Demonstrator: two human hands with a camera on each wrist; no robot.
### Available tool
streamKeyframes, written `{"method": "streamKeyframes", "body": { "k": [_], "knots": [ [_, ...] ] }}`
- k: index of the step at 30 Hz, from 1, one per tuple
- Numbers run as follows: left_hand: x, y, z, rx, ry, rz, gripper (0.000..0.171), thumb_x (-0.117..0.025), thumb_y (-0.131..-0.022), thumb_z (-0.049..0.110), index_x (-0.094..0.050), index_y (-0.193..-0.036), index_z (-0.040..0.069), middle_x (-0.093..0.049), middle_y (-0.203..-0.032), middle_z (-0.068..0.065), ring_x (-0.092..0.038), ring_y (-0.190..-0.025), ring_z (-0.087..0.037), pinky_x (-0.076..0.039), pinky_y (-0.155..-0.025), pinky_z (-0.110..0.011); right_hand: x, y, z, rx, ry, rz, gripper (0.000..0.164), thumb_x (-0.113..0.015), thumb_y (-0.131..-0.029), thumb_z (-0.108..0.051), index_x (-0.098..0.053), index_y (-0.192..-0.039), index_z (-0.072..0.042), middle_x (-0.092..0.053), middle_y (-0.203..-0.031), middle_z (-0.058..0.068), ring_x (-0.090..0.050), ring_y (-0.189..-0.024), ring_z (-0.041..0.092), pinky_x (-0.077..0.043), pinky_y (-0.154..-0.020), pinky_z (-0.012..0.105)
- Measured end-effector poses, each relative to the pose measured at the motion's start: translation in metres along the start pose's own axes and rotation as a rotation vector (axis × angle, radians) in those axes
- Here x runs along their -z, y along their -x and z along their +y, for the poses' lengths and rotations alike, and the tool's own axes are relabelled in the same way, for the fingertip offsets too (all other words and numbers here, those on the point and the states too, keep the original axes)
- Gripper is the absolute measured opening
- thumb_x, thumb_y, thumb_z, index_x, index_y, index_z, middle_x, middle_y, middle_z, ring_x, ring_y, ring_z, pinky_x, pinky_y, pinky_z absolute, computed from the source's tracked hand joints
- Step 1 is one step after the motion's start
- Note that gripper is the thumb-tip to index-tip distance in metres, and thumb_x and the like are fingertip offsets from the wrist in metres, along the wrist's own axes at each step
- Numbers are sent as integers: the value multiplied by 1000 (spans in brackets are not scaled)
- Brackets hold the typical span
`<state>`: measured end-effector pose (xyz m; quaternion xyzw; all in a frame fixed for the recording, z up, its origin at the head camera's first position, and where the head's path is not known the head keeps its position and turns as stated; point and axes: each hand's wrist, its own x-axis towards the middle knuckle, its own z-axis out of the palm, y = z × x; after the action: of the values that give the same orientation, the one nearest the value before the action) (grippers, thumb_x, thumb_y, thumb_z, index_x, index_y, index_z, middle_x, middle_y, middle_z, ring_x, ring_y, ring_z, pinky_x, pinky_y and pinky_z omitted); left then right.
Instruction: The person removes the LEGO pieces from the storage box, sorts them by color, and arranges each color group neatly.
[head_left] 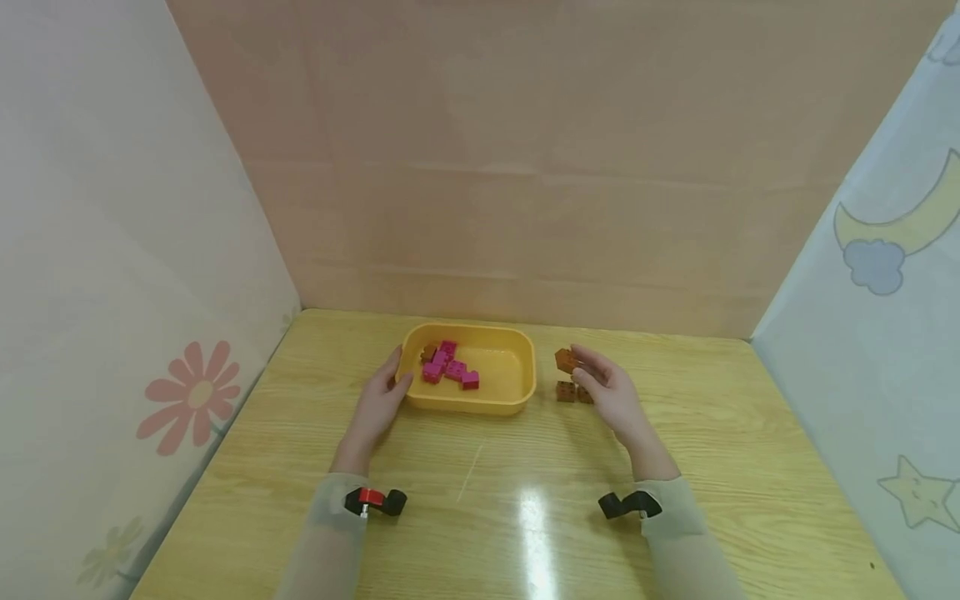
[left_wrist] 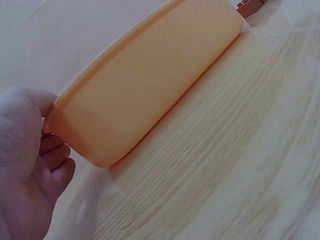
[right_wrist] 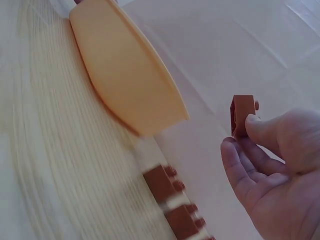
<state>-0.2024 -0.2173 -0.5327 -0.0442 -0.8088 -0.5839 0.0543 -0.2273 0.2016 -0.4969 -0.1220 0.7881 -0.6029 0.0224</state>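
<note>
My left hand point(head_left: 381, 396) grips the left end of a yellow plastic tub point(head_left: 465, 405), thumb over its rim and fingers curled beneath it in the left wrist view. Inside the tub, toward its left side, lie several pink toy bricks point(head_left: 455, 369) and one brown brick point(head_left: 428, 353). Right of the tub, my right hand point(head_left: 617, 398) pinches a brown toy brick point(right_wrist: 243, 114) between thumb and fingers, raised above the table. Below that hand, brown bricks point(right_wrist: 165, 183) stand on the table in a row, partly hidden by the hand in the head view.
The wooden table point(head_left: 465, 492) ends at a beige back wall point(head_left: 525, 208). Printed side panels rise on both sides, with a flower point(head_left: 198, 396) on the left and a moon point(head_left: 900, 233) on the right. A black wrist strap point(head_left: 632, 504) sits on my right sleeve.
</note>
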Motion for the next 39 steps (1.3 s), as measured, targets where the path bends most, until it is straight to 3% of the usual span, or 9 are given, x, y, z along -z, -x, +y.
{"method": "streamKeyframes", "body": {
  "k": [4, 10, 12, 17, 22, 29, 39],
  "knots": [
    [0, 0, 1, 12, -4, -13, 66, -56, -114, 23, -26, -168, 1, -21, -176, -14, -17, -163, -32, -18, -132, -47, 20, 9, 7, -12, 90, -9, 54, -58, -113, -29, -47, -162, -9, -51, -161, 14, -50, -145, 35, -48, -105, 17],
    [0, 0, 2, 27, 6, -14, 66, -56, -114, 21, -25, -168, 0, -21, -176, -14, -18, -163, -31, -19, -132, -47, 57, 19, 18, -17, 288, -23, 51, -55, -114, -28, -48, -162, -11, -54, -158, 16, -54, -140, 39, -51, -110, 57],
    [1, 1, 2, 28, 1, -17, 66, -56, -114, 21, -25, -168, -1, -20, -176, -14, -17, -163, -32, -19, -132, -48, 70, 22, 21, -17, 332, -29, 51, -54, -115, -27, -48, -162, -9, -52, -160, 17, -53, -141, 41, -50, -109, 62],
    [2, 1, 2, 34, -10, -30, 67, -56, -114, 22, -24, -168, 0, -19, -176, -13, -17, -163, -32, -19, -132, -47, 96, 31, 32, -47, 385, -10, 50, -55, -115, -24, -48, -160, -5, -50, -160, 20, -51, -142, 44, -50, -107, 60],
    [2, 1, 2, 24, -1, -31, 66, -56, -114, 21, -25, -168, -1, -20, -176, -14, -17, -163, -32, -19, -132, -47, 109, 34, 46, -78, 418, 1, 48, -58, -113, -19, -51, -158, -2, -54, -157, 23, -53, -140, 44, -49, -110, 53],
    [1, 2, -1, 34, -8, -28, 68, -56, -114, 28, -26, -169, 2, -20, -176, -11, -18, -163, -31, -19, -132, -47, 108, 34, 66, -129, 390, -14, 48, -59, -112, -15, -51, -157, 1, -52, -156, 28, -45, -145, 49, -37, -119, 66],
    [1, 2, 1, 15, -18, -20, 66, -56, -114, 24, -27, -168, 0, -21, -176, -15, -18, -162, -33, -19, -131, -49, 107, 33, 67, -123, 428, -32, 47, -61, -111, -16, -54, -155, 0, -54, -153, 30, -49, -141, 52, -39, -115, 68]
  ]
}}
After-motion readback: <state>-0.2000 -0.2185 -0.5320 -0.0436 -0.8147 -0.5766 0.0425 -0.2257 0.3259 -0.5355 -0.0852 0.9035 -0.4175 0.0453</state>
